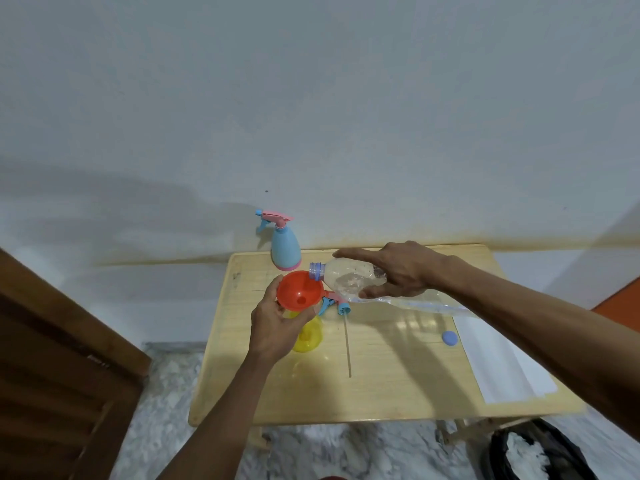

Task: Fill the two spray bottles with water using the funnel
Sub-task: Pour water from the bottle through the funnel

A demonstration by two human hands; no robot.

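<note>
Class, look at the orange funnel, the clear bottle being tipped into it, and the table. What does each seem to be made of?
Funnel: likely plastic, smooth, uniformly orange, slightly glossy.
Clear bottle: probably thin plastic, see-through with dented, crinkled walls.
Table: looks like pale wood or wood-look laminate, grain lines visible, with a shiny finish.

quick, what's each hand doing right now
Left hand: closed on the red funnel.
Right hand: closed on the clear water bottle, tipped toward the funnel.

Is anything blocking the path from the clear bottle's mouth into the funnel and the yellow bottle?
Nothing visible does. The clear bottle, tilted by the right hand, has its open mouth at the rim of the red funnel, which the left hand steadies on the yellow spray bottle.
</note>
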